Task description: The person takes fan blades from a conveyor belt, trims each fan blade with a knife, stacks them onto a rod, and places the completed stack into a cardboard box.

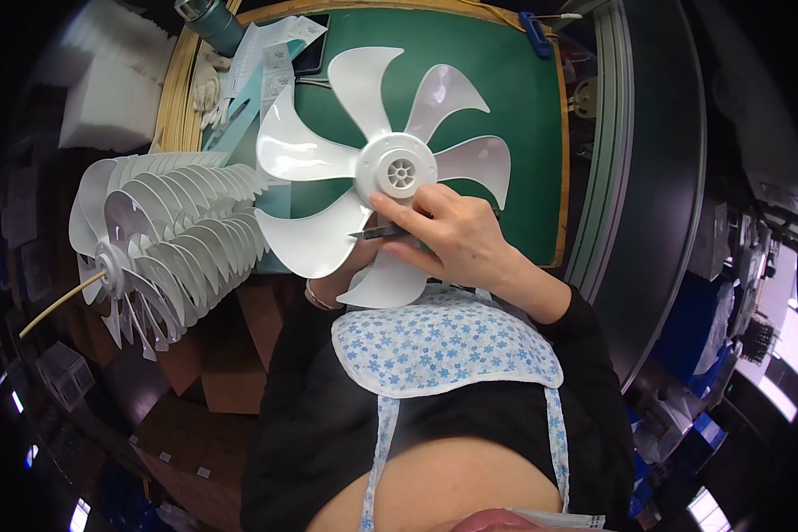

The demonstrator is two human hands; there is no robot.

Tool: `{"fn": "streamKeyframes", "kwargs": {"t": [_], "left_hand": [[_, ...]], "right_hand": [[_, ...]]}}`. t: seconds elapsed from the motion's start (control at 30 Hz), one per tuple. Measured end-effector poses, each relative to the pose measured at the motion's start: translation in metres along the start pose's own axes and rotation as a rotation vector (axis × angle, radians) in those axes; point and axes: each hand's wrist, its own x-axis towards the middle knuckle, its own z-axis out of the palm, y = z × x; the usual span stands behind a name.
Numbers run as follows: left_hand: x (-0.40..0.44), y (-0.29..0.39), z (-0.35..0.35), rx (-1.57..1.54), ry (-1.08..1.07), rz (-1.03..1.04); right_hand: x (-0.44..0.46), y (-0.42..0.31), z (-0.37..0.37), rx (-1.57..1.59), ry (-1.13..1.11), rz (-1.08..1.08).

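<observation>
The right hand (461,232) is closed around a dark pointed tool (377,232), its tip directed left, with the index finger laid on the hub rim of the white fan (400,173). The left hand (360,255) is under the lower blades of the fan, mostly hidden, so I cannot tell how its fingers stand; a bracelet (321,297) circles its wrist. The fan is right in front of the person, over the green-topped table (536,115), hub facing up. To the left of the fan, a row of similar white blades (164,230) is threaded on a thin rod (60,305). Beyond the fan's upper left are papers (262,58), a dark flat device (312,55), whitish gloves (207,87) and a bottle (215,27). Beyond its upper right is a blue-handled tool (535,35).
</observation>
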Motion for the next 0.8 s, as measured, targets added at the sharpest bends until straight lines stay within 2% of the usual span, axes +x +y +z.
{"fn": "streamKeyframes", "kwargs": {"t": [0.07,0.13,0.3,0.4,0.5,0.7,0.8], "left_hand": [[0.002,0.018,0.008,-0.282,-0.009,-0.187],[0.004,0.029,0.012,-0.348,-0.010,-0.255],[0.008,0.043,0.018,-0.136,-0.054,-0.220],[0.009,0.043,0.012,-0.070,-0.113,-0.170],[0.010,0.045,0.012,-0.032,-0.147,-0.140],[0.009,0.050,0.024,-0.062,-0.109,-0.155],[0.009,0.049,0.029,-0.072,-0.051,-0.075]], "right_hand": [[-0.003,0.002,-0.001,-0.038,-0.016,-0.019],[-0.007,0.005,-0.005,-0.070,-0.037,-0.016],[-0.016,0.007,-0.023,-0.139,-0.104,0.088],[-0.012,0.016,-0.029,-0.180,-0.022,0.164],[-0.001,0.023,-0.027,-0.160,0.086,0.098],[-0.001,0.026,-0.034,-0.171,0.037,0.072],[-0.004,0.024,-0.033,-0.163,0.042,0.074]]}}
